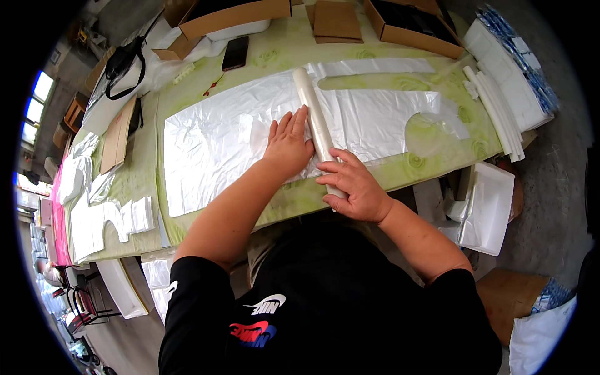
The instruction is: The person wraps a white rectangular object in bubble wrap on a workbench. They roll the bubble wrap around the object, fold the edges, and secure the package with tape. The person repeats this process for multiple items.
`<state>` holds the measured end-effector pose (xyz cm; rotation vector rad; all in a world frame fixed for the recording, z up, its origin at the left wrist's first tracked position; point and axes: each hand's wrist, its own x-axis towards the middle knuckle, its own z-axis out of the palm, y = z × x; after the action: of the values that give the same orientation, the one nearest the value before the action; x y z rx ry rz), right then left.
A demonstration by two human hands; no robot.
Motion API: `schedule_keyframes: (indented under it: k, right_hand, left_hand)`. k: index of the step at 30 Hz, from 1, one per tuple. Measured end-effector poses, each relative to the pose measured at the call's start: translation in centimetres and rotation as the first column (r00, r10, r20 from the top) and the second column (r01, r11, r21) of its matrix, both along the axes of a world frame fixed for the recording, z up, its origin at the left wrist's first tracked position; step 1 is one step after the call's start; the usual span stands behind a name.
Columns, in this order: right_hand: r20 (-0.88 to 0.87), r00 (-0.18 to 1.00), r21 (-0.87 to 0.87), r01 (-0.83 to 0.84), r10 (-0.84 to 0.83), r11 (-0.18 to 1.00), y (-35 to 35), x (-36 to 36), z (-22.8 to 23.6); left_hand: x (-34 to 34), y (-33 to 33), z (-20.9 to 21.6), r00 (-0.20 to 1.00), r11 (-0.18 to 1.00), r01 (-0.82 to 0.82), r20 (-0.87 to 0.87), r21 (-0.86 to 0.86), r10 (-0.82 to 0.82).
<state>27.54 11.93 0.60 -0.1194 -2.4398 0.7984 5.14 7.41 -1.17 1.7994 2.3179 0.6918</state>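
A thin white plastic apron lies spread over the table, with a rounded cutout at its right end and a long strip along its far side. Across its middle rests a white roll, tilted slightly from the far left to the near right. My left hand lies flat on the plastic just left of the roll, its fingertips close against it and pointing away from me. At the roll's near end, by the table edge, my right hand has its fingers bent over the roll.
A green patterned cover lies on the table. At the back are a phone and open cardboard boxes. Folded white plastic pieces lie at the left, white tubes at the right edge. A white bin stands below.
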Motion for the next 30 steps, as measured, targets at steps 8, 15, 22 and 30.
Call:
schedule_keyframes:
  k: [8,15,22,30]
  right_hand:
    - [-0.089,0.993,-0.053,0.072,-0.076,0.996,0.4,-0.1,1.4]
    - [-0.049,0.91,0.156,0.415,-0.413,0.896,1.5,-1.9,-0.6]
    - [0.398,0.753,0.265,0.452,-0.524,0.852,5.3,-11.5,-0.6]
    - [0.406,0.708,0.203,0.547,-0.578,0.812,9.4,-18.5,-0.8]
  left_hand:
    - [-1.1,0.3,2.9,0.921,0.918,0.379,0.05,0.118,-0.387]
    - [-2.6,-4.2,2.4,0.981,0.972,0.19,0.005,0.138,-0.193]
    - [-5.3,-8.7,1.0,0.979,0.963,0.102,0.15,0.248,-0.142]
    - [-5.1,-8.8,0.9,0.987,0.953,0.071,0.119,0.294,-0.11]
